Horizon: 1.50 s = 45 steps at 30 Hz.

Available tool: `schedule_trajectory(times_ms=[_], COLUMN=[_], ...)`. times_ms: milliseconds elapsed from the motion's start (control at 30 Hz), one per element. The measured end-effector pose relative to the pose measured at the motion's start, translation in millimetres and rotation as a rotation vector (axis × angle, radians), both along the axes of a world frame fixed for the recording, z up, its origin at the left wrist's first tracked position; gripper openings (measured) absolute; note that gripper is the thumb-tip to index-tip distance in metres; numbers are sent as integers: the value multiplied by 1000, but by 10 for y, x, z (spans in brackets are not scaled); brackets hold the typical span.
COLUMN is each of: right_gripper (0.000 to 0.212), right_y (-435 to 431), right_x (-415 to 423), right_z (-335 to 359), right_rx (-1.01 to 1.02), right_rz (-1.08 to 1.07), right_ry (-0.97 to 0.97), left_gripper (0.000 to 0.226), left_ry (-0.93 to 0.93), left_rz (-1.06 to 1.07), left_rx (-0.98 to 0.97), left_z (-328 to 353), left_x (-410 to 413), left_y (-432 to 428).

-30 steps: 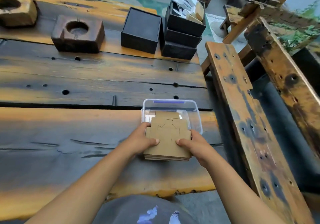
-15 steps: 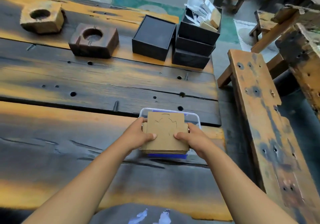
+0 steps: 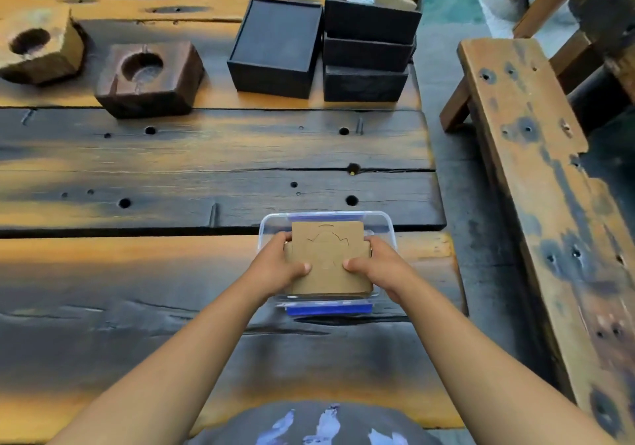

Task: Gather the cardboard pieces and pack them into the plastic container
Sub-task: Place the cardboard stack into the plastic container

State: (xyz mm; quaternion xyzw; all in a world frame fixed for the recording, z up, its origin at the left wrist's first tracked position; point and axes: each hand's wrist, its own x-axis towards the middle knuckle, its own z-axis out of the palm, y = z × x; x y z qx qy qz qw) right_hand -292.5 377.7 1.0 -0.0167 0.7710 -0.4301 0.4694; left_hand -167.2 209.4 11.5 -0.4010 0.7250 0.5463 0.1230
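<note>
Because the cards [image 3: 330, 259] must drop squarely into the tub [image 3: 387, 230] (near the table's [image 3: 206, 156] right edge), left hand [image 3: 276, 266] and right hand [image 3: 379, 267] clasp the stack's opposite sides.

Light looked soft and even from where I sat, daylight-ish, no hard shadows, just a thin one under the plastic container [image 3: 385, 224]. Bench [image 3: 536, 176] on the right smeared with blur, and the wide lens bent the table [image 3: 171, 156] edges.
</note>
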Motion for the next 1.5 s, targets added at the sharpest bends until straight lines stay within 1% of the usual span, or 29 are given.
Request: schedule_trajectory(times_ms=[100, 200, 300, 400, 500, 633, 800, 933, 1033, 1167, 1233, 1300, 1367, 1400, 1500], right_gripper=[53, 54, 57, 61, 66, 62, 61, 59, 51, 54, 53, 48, 45, 43, 36], right_y=[2, -13, -46, -67, -107, -139, -176, -153, -63, 71, 136, 203, 263, 332, 406], right_x=[46, 65, 88, 82, 47, 20, 20, 62, 120, 198, 272, 389, 551, 685, 916], right_z=[-145, -223, -258, -299, -309, -330, -276, -227, -178, -58, 29, 142, 229, 286, 395], right_rx=[77, 159, 246, 300, 403, 431, 463, 469, 483, 444, 414, 373, 344, 348, 377], right_rz=[28, 105, 218, 260, 307, 339, 364, 350, 353, 310, 252, 189, 130, 76, 55], right_ry=[9, 74, 138, 179, 216, 205, 229, 232, 248, 254, 246, 250, 298, 325, 426], left_gripper=[56, 52, 55, 60, 62, 64, 65, 70, 64, 58, 57, 51, 44, 41, 36], left_ry=[-40, -83, -135, -176, -219, -287, -292, -294, -258, -164, -129, -102, -80, -67, -35], left_rz=[-4, -16, -27, -46, -78, -114, -94, -89, -90, -110, -152, -201, -283, -362, -471], left_rx=[28, 20, 1, -10, -13, -37, -31, -56, -95, -127, -153, -171, -185, -193, -230], left_z=[-146, -237, -314, -370, -387, -370, -344, -291, -207, -75, -17, 30, 54, 65, 96], left_x=[1, 16, 15, -16, -57, -98, -98, -67, 6, 162, 242, 286, 321, 333, 358], left_y=[22, 48, 50, 55, 51, 52, 74, 106, 106, 83, 54, 25, 0, 22, 64])
